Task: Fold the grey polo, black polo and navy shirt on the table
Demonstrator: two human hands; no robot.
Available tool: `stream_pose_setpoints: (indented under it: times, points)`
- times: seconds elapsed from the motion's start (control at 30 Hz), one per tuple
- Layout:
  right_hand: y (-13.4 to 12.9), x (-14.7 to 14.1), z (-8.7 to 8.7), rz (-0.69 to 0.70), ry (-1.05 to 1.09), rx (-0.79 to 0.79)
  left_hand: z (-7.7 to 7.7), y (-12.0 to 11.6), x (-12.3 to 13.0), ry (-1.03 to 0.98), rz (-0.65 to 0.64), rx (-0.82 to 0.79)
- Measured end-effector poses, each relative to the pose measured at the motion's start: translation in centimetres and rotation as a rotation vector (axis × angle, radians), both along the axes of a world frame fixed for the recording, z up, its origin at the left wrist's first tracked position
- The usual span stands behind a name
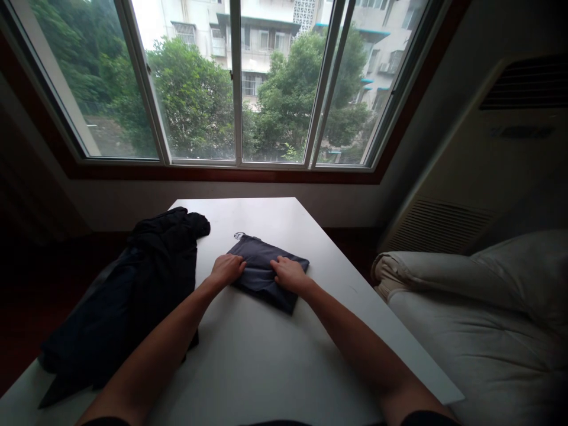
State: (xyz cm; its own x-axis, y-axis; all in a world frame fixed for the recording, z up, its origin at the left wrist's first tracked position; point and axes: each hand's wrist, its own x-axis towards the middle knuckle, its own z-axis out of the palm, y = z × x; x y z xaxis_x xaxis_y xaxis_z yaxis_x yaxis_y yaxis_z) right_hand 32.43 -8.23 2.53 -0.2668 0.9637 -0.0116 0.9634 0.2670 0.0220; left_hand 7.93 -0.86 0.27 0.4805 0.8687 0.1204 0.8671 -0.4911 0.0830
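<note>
A flat dark grey-blue cloth drawstring bag (257, 252) lies on the white table (248, 361), turned at an angle, with a thin cord loop at its far left corner. My left hand (229, 268) grips the bag's left part, fingers curled into the fabric. On the right side, my right hand (287, 273) has its fingers closed on the cloth, pinching up small creases between the two hands. The fingertips are partly hidden in the folds. The near right corner of the bag rests on the tabletop.
Dark clothing (133, 302) lies heaped along the table's left side, partly over its edge. To the right stands a pale padded sofa (470, 319), with an air-conditioner unit (483, 160) behind it. Beyond the table's far edge is a wide sliding window (237, 89).
</note>
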Motion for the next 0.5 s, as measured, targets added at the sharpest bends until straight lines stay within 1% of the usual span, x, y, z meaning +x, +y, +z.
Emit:
stream_pose_setpoints:
  times: [0.07,0.13,0.2,0.23,0.3,0.33,0.43,0.5]
  points:
    - [1.0,1.1,-0.6,-0.072,0.015,0.051,-0.1,-0.5,0.5,-0.014,-0.061,-0.015]
    - [1.6,1.7,-1.4,-0.138,0.054,0.109,-0.3,-1.1,1.2,-0.049,-0.159,-0.006]
    - [1.9,1.6,-2.3,-0.157,0.125,0.194,-0.8,-1.4,1.8,-0.114,-0.227,0.050]
    - [2.0,1.4,-2.8,-0.145,0.168,0.240,-1.1,-1.4,2.1,-0.154,-0.245,0.081]
    - [2.1,0.8,-3.9,-0.088,0.243,0.296,-2.1,-1.2,2.3,-0.218,-0.248,0.114]
    - [2.2,0.4,-4.4,-0.042,0.266,0.290,-2.6,-0.9,2.2,-0.230,-0.243,0.105]
    - [2.7,-0.1,-5.5,0.138,0.275,0.168,-4.2,0.0,1.8,-0.194,-0.219,0.008]
    - [3.4,0.4,-5.9,0.198,0.254,0.096,-4.9,0.6,1.4,-0.162,-0.200,-0.052]
